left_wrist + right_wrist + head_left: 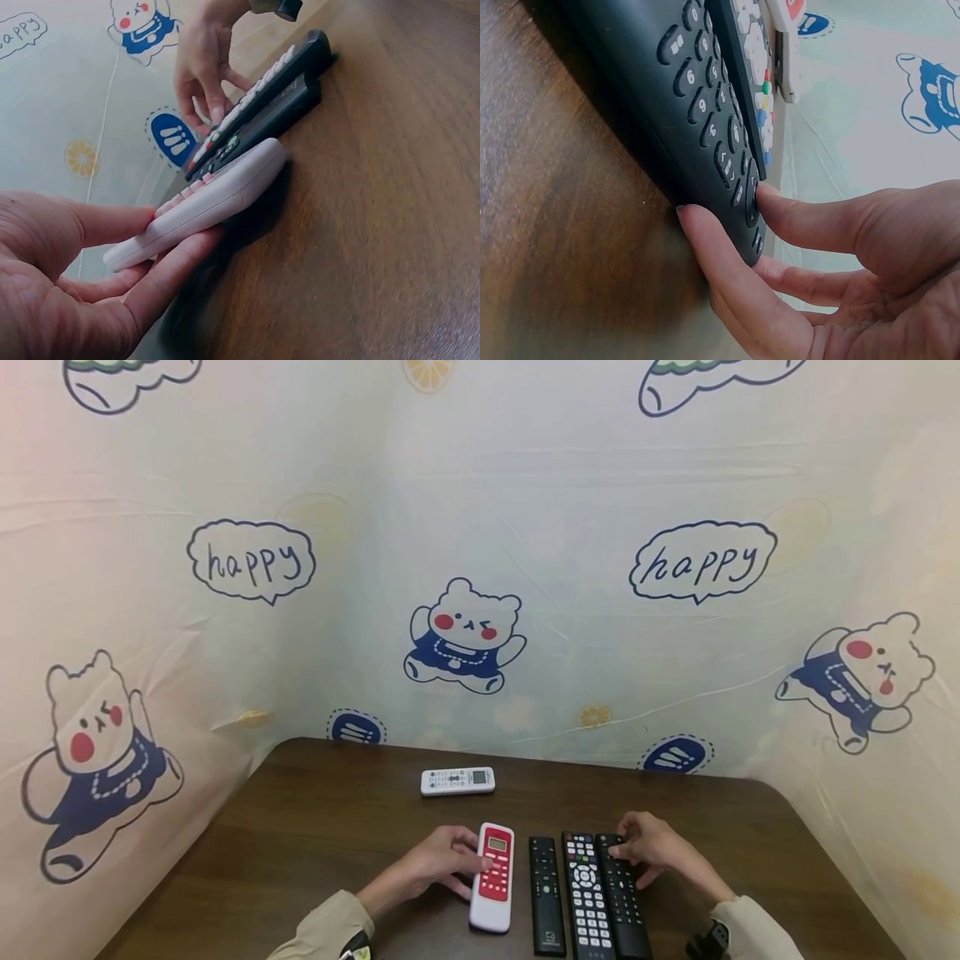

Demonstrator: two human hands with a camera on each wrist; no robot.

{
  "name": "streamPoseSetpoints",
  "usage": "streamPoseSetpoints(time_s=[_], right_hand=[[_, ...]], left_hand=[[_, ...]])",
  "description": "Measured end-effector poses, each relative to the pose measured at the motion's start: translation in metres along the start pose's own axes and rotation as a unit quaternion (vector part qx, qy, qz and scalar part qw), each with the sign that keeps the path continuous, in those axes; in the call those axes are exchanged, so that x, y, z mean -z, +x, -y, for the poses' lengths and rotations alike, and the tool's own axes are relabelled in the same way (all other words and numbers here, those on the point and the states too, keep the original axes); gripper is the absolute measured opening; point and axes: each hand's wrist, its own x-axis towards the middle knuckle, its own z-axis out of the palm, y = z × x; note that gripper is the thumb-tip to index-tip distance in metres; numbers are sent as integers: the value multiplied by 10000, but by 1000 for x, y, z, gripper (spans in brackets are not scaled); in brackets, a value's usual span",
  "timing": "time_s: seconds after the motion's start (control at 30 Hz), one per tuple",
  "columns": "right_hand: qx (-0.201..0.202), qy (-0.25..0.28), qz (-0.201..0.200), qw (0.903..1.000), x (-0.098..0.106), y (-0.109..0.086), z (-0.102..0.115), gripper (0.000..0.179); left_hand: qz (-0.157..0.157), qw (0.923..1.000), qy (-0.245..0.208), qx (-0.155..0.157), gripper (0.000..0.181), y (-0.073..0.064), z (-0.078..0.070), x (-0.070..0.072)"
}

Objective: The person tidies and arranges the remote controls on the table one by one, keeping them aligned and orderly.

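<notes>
My left hand [442, 862] holds a white remote control with a red face [492, 877], thumb on its buttons and fingers underneath. In the left wrist view this white remote [202, 206] is tilted, with a shadow on the wood below it. My right hand [654, 846] grips the far end of a black remote with black buttons [624, 897], thumb on top and fingers at its side and end, as the right wrist view shows. Directly left of that one lies a black remote with white buttons [587, 893]. A slimmer black remote [547, 893] lies between it and the white-and-red remote.
A small white remote [457, 782] lies crosswise farther back on the dark wooden table [337, 810]. Behind the table hangs a pale printed curtain [570, 652] with cartoon bears and "happy" bubbles, which also closes off both sides.
</notes>
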Motion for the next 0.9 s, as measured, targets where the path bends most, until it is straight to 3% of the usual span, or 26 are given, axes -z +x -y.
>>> streamPoseSetpoints(time_s=[0.27, 0.43, 0.7, 0.9], right_hand=[[-25, 46, -82, 10000, -2, 0, 1, 30], [-51, 35, -130, 9999, -4, 0, 1, 31], [104, -143, -231, 9996, -10, -1, 4, 33], [67, -151, -218, 9996, -9, -2, 3, 31]], left_hand=[[41, 9999, -99, -17, 34, 2, 3, -7], [-11, 9999, 147, 19, 33, -1, 3, -7], [-466, 9969, 634, -78, 48, -8, 1, -8], [-594, 9952, 776, -82, 52, -9, -1, -13]])
